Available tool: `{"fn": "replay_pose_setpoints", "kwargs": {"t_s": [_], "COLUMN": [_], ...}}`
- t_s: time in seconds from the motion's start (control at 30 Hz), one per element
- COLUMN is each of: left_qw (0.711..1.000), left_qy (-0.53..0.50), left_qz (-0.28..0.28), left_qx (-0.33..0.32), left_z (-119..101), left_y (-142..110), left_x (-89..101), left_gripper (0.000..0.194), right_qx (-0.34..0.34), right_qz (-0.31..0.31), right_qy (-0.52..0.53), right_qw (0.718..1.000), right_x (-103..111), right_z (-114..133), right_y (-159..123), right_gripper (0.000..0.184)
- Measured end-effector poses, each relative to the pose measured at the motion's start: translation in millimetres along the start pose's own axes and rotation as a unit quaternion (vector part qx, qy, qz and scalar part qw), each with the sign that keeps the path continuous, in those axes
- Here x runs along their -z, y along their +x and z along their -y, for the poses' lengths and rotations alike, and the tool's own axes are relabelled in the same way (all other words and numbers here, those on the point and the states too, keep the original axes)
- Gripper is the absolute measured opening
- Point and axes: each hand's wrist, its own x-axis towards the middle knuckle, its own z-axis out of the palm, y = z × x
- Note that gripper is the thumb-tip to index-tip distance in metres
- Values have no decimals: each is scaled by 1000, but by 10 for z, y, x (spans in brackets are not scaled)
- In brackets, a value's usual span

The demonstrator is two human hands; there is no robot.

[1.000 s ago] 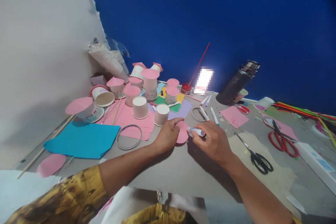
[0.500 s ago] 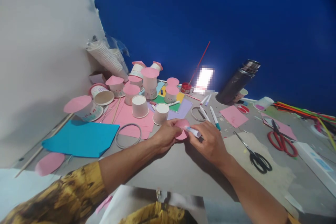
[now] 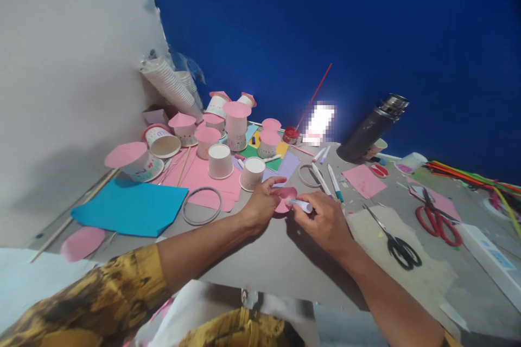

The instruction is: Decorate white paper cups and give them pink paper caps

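My left hand [image 3: 264,207] pinches the left side of a small pink paper disc [image 3: 288,194], with its index finger raised off the paper. In my right hand [image 3: 325,222] is a short white glue stick [image 3: 302,205], thicker than the markers nearby. Its tip meets the disc near the middle. Just behind my left hand, an upside-down white paper cup [image 3: 252,173] stands on the table, with another white cup [image 3: 220,161] to its left.
Pink-topped paper cups [image 3: 236,119] crowd the back left. Blue sheets [image 3: 134,206] and a grey ring [image 3: 202,206] lie left. Markers [image 3: 335,182], black scissors [image 3: 401,249], red-handled scissors [image 3: 437,222] and a dark flask [image 3: 372,127] are on the right.
My left index finger has lifted from the disc, and the disc has tilted and bends slightly. The glue stick stays against it. The view has shifted a little.
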Motion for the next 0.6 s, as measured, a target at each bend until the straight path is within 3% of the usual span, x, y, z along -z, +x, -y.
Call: {"fn": "replay_pose_setpoints", "kwargs": {"t_s": [0.23, 0.43, 0.6], "left_qw": [999, 1000, 999], "left_qy": [25, 12, 38], "left_qz": [-3, 3, -17], "left_qx": [-27, -16, -20], "left_z": [-9, -17, -50], "left_y": [-32, -33, -41], "left_x": [-18, -22, -28], "left_gripper": [77, 84, 82], "right_qx": [34, 56, 45], "right_qz": [7, 19, -16], "right_qy": [28, -65, -87], "right_qw": [999, 996, 995], "right_x": [-20, -15, 36], "right_z": [108, 36, 26], "right_y": [1, -19, -18], "right_gripper": [12, 12, 10]}}
